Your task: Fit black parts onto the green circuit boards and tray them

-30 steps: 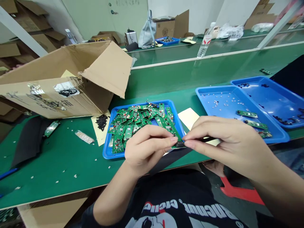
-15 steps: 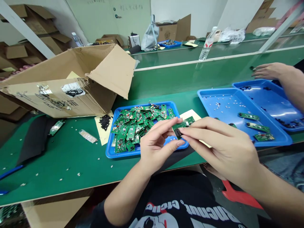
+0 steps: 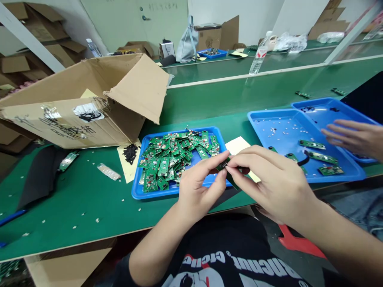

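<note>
Just below and right of frame centre, the left hand [image 3: 200, 190] and right hand [image 3: 271, 184] narrowly pinch a board [image 3: 224, 164], apparently fitting or checking it, the next move likely calling for steady alignment.

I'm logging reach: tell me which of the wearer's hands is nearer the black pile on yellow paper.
Left: the left hand is to the right of the black pile; the right hand is farther right.
</note>
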